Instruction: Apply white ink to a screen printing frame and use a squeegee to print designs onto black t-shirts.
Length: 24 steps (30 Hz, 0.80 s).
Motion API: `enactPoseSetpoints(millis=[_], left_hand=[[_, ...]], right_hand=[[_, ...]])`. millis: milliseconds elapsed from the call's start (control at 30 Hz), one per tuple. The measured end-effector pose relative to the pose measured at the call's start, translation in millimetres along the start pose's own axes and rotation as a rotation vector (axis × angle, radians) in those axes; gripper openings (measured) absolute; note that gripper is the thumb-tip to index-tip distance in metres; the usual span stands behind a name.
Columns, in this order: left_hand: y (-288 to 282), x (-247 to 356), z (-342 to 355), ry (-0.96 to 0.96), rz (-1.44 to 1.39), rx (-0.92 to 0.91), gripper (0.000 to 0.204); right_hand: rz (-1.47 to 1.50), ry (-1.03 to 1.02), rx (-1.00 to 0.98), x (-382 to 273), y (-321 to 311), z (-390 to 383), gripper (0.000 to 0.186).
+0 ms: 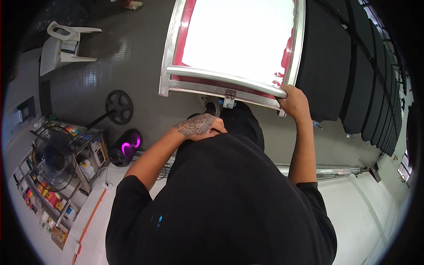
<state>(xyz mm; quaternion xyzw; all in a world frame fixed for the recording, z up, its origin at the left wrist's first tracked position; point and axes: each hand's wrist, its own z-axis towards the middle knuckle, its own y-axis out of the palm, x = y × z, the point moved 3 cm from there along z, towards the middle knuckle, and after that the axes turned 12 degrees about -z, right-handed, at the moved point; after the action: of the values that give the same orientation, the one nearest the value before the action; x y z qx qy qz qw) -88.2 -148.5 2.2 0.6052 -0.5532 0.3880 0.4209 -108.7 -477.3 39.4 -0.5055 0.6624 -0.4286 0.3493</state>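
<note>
Two hands: the right hand (295, 102), right of upper centre, is clamped around the right end of a metal bar; the left hand (204, 127), mid-frame, rests against a black shirt (221, 185), fingers curled and partly hidden, so I cannot tell whether they grip anything.
Metal bar (221, 76): silvery, rounded, smooth, spanning the lower end of the screen frame and slanting down to the right.
Screen frame (166, 57): top centre, silver-coloured, cut off by the upper edge, with a bracket (229, 99) at its lower rail.
White panel (236, 35): inside the frame, bright, edged in red, the red ragged and blotchy along the right.
Shelves (70, 203): lower left, crowded with bottles (51, 198) in pink, red, yellow and white; their contents are too small to tell.
</note>
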Motion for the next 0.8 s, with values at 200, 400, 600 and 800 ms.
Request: enactPoseSetpoints(millis=[200, 400, 600, 800], left_hand=[[10, -10, 16, 0.119, -0.229, 0.019, 0.022], [21, -11, 35, 0.129, 0.055, 0.006, 0.020], [10, -5, 31, 0.122, -0.143, -0.017, 0.015], [-65, 73, -41, 0.179, 0.443, 0.923, 0.035]], right_hand=[[0.054, 0.037, 0.069, 2, 0, -2, 0.026], [0.071, 0.066, 0.033, -1, 5, -5, 0.028], [0.167, -0.019, 0.111, 3, 12, -3, 0.033], [0.157, -0.002, 0.104, 6, 9, -5, 0.035]])
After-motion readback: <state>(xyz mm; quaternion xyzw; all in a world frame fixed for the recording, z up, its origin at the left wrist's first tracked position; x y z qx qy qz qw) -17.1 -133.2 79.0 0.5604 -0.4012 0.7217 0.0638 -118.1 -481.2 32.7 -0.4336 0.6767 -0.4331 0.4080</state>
